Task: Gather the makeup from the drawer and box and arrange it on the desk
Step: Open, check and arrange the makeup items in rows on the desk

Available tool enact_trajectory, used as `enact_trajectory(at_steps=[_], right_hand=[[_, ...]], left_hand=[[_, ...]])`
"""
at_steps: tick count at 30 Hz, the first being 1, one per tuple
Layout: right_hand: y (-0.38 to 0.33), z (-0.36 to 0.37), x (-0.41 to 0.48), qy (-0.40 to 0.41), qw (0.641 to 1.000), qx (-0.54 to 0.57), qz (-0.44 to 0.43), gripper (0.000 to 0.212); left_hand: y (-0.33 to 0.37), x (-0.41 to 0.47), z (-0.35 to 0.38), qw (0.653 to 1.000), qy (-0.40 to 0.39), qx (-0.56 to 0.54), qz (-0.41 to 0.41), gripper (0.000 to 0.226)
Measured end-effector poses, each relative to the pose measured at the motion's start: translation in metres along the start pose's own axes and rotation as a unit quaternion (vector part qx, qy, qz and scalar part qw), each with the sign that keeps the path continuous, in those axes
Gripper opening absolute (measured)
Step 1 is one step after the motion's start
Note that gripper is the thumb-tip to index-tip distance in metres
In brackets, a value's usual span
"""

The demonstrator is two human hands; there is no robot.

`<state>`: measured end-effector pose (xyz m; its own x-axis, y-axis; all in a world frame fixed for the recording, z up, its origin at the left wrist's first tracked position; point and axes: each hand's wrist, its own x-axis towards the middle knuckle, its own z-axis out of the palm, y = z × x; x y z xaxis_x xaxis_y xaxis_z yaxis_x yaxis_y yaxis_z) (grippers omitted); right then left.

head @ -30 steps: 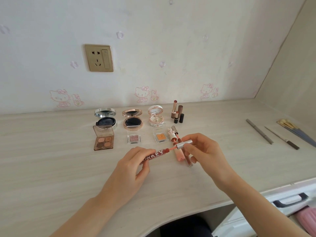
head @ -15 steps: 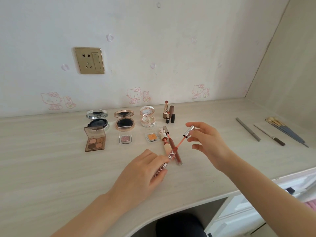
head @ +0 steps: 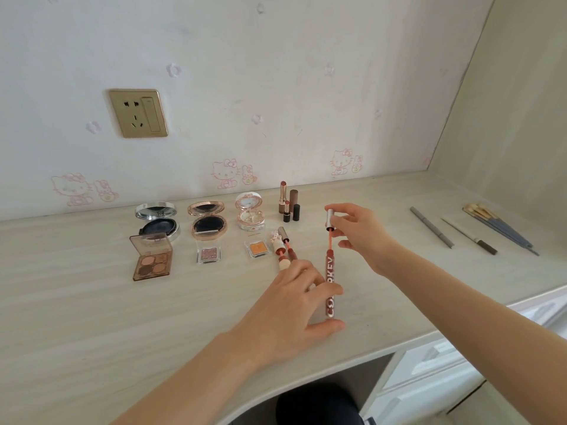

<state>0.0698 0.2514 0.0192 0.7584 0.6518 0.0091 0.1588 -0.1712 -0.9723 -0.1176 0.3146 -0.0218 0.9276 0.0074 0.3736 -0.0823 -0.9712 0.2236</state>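
With your left grip (head: pixel 285 305) holding the gloss tube (head: pixel 329 271) and right grip (head: pixel 365 234) pinching its cap (head: pixel 330 218), lay both straight beside the other glosses (head: pixel 283 250).

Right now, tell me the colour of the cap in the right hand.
Silver, clearest in the head view: the cap pinched by the right hand.

Dark red, white-lettered lip gloss tube (head: pixel 329 283)

The head camera looks forward and down, close over the desk (head: pixel 76 317), facing the wall (head: pixel 276 72).
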Motion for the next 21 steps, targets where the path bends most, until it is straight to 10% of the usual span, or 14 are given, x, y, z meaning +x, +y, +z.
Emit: enact_trajectory(at_steps=[21], right_hand=[[0.017,0.044,0.052,-0.081,0.963,-0.245,-0.076,0.027]], left_hand=[[-0.022,0.019,0.020,0.998,0.063,0.020,-0.006,0.043]])
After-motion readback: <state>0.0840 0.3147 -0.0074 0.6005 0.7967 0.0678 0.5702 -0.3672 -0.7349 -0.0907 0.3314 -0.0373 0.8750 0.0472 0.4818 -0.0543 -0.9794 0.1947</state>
